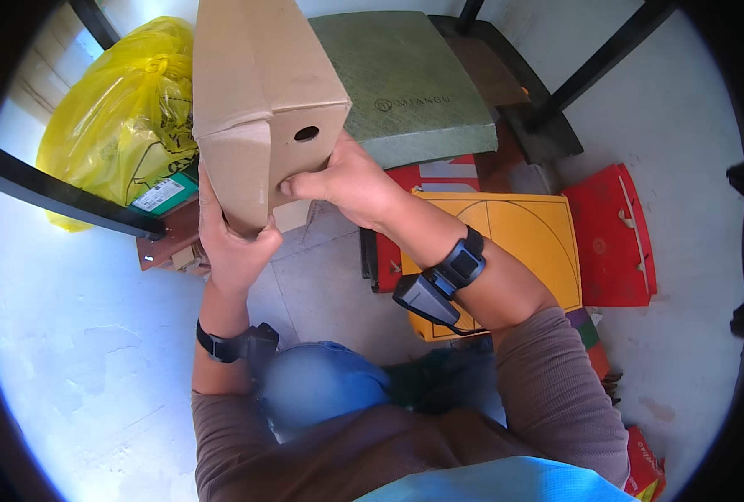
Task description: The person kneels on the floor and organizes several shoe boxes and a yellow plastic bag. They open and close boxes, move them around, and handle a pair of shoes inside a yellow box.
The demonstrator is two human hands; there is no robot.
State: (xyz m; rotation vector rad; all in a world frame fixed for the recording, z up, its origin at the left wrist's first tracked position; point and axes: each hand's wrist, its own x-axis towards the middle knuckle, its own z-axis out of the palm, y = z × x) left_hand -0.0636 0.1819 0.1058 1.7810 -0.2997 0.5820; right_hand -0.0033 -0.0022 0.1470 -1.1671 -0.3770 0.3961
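Observation:
A brown cardboard box point(240, 69) with a round hole in its near end is held up between my two hands. My left hand point(237, 241) grips its near left corner, the thumb on the lower edge. My right hand point(353, 182) grips the right side, with the thumb pressed on the end face below the hole. The far end of the box runs out of the top of the view. Behind it, to the right, lies a large flat green box point(403, 81) bearing writing. A tied yellow plastic bag point(121, 119) stands to the left of the cardboard box.
A black metal frame has a bar point(64, 191) at left and a post point(604, 59) at right. Under the bag shows a green box point(170, 196) with a label. An orange box point(528, 251) and a red bag point(613, 245) stand at right, above the tiled floor point(321, 276).

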